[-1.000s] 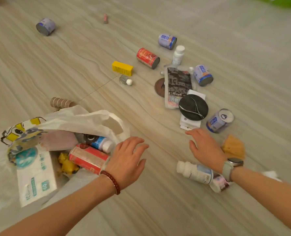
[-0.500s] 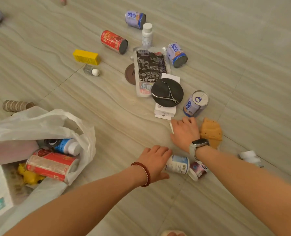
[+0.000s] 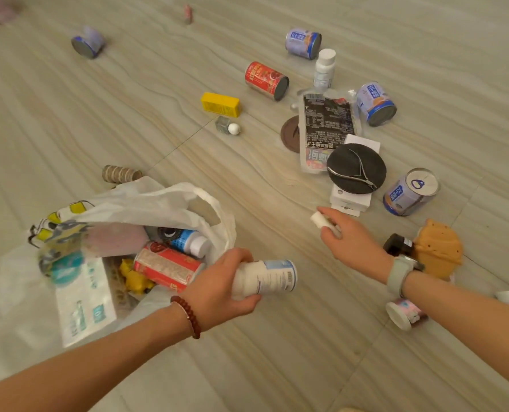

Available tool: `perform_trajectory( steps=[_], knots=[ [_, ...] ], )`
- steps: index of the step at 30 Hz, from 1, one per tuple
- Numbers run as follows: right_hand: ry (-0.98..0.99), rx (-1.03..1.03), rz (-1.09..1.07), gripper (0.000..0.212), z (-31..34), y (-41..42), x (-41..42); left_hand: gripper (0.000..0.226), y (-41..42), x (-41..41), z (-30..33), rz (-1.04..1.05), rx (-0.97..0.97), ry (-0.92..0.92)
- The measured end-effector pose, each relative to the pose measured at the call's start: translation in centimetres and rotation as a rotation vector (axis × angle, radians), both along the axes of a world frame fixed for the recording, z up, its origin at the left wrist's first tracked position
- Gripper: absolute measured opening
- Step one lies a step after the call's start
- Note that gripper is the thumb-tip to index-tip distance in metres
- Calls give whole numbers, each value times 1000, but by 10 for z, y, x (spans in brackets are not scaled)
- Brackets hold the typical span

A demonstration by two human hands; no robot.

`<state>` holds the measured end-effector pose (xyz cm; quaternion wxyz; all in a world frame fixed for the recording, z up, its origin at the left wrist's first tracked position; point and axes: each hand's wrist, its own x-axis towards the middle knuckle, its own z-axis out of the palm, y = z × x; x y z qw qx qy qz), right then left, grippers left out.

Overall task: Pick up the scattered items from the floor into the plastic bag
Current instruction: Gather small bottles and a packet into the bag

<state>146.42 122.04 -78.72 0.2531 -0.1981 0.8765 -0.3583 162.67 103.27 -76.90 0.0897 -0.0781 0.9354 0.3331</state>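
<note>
the left hand point(image 3: 217, 288) has its fingers and thumb wrapped round a white bottle point(image 3: 265, 280) with a blue-edged label, held on its side above the floor point(image 3: 277, 367), just to the right of the plastic bag point(image 3: 146, 203). that bag lies open on the floor, and everything here is placed from it: inside its mouth lie a red can point(image 3: 167, 266), a blue-and-white bottle point(image 3: 189, 240), something yellow point(image 3: 134, 278) and a white printed pack point(image 3: 83, 301). the right hand point(image 3: 354, 245) is further right of the bag, fingers curled to pinch a small white cylinder point(image 3: 320, 220), which sticks out on the bag side of the hand. just behind the bag's far edge a ribbed brown roll point(image 3: 119, 174) lies on its side. well to the right of the bag, beyond the right hand, a black round disc point(image 3: 356, 169) with metal nippers point(image 3: 357, 173) on it rests on a white box point(image 3: 351, 200); a black printed pouch point(image 3: 327, 126) lies touching the disc's far side. a purple can point(image 3: 409, 193) lies just right of the box. far beyond the bag are a yellow box point(image 3: 220, 104), another red can point(image 3: 266, 80), a white bottle standing upright point(image 3: 324, 68) and 3 more purple cans. a tan biscuit-shaped thing point(image 3: 439, 248) and a dark jar point(image 3: 397, 244) lie by the right wrist, on the side away from the bag.
</note>
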Motion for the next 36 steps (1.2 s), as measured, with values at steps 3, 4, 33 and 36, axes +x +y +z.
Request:
perform_trajectory(
  steps=[3,4,33,36],
  knots=[
    [-181,-33,67,40,10,-32,24,59,-44,37,16,154,-37,72],
    [-240,-41,104,40,14,-45,33,56,-57,50,19,197,-60,94],
    [183,-95,285,35,15,-83,71,38,-69,38,10,232,-418,328],
    [249,2,139,34,16,-32,45,40,-35,11,10,76,-376,325]
  ],
)
